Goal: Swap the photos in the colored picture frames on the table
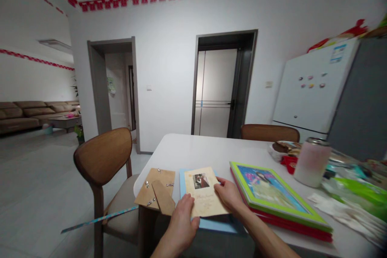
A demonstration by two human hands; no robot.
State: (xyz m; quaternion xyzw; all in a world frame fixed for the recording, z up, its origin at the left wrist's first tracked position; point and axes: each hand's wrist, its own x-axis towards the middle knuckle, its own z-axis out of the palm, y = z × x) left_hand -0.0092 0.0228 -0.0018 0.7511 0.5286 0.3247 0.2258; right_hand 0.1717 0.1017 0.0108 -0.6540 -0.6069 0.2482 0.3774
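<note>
Between both hands lies a cream printed sheet with a small photo near its top. My left hand grips its lower left edge, thumb and fingers closed. At the right edge, my right hand pinches the same sheet. Directly beneath is a light blue picture frame, mostly covered by the sheet. Left of it, a brown backing board with several metal clips and a stand flap rests at the table's edge.
A green-bordered framed picture sits on red frames at the right. Behind are a pink-white bottle, plastic packages and a white cloth. A thin blue strip extends past the chair at the white table's left.
</note>
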